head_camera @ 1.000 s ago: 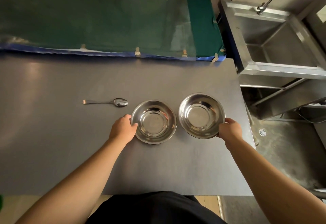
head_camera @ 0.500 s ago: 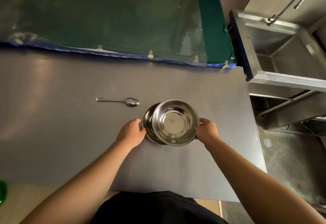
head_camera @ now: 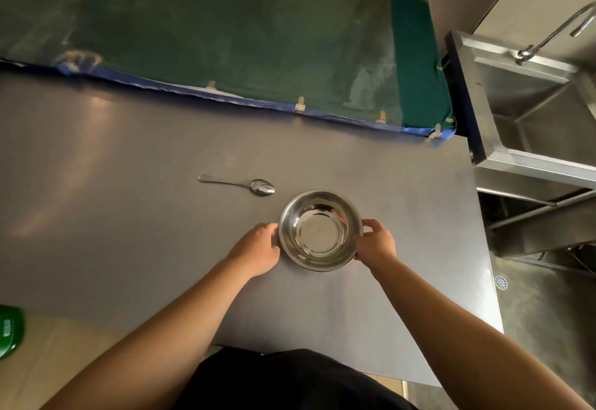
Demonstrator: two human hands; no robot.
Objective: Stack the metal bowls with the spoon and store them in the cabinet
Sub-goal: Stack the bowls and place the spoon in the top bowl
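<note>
Two shiny metal bowls (head_camera: 320, 230) sit nested as one stack on the grey table (head_camera: 129, 216), near its middle right; only the upper bowl shows. My left hand (head_camera: 259, 248) grips the stack's left rim and my right hand (head_camera: 375, 241) grips its right rim. A metal spoon (head_camera: 240, 184) lies flat on the table up and to the left of the bowls, its scoop end nearest them, untouched. No cabinet is visible.
A green cloth-covered surface (head_camera: 225, 32) with a blue edge runs along the far side of the table. To the right stands a steel sink (head_camera: 532, 112) with a tap. A green object (head_camera: 9, 332) lies at the lower left on the floor.
The right bowl was carried left and set into the left bowl. A second ago the bowls stood side by side; now they are nested, with both hands on the stack.
</note>
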